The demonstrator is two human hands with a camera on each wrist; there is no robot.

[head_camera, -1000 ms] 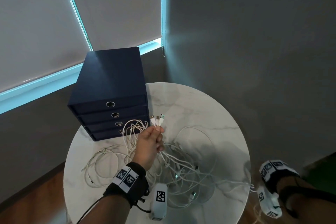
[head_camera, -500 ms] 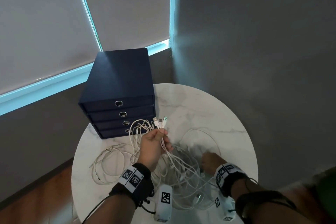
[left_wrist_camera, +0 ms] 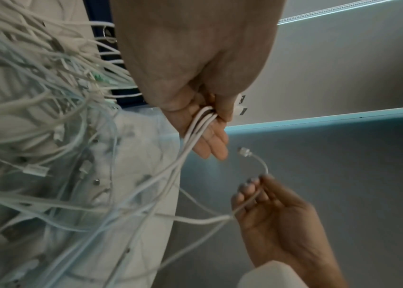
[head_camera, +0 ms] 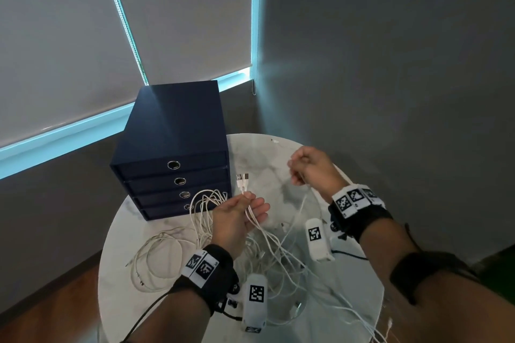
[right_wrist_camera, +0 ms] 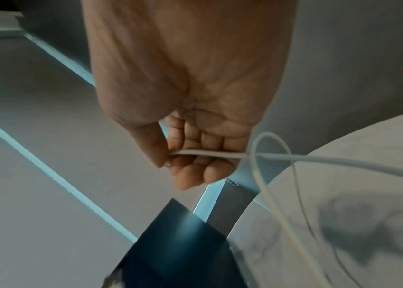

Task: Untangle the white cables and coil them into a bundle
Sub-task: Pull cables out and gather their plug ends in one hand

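A tangle of white cables (head_camera: 267, 256) lies on the round marble table (head_camera: 348, 295). My left hand (head_camera: 242, 213) is raised over the middle of the table and pinches a few cable ends (left_wrist_camera: 204, 118) between thumb and fingers, their USB plugs (head_camera: 242, 178) sticking up. My right hand (head_camera: 309, 168) is lifted at the table's far right, fingers curled, pinching one white cable (right_wrist_camera: 210, 154) near its connector (left_wrist_camera: 243, 152). That cable runs down into the tangle.
A dark blue drawer box (head_camera: 172, 172) with ring pulls stands at the table's back left, cable loops (head_camera: 206, 198) draped against its lowest drawer. More loops (head_camera: 156, 259) lie at the left edge. Grey wall and window blinds stand behind.
My right hand came up from beside the table, dipped into the tangle, and has risen to the far right with one cable end. My left hand stayed holding its ends.
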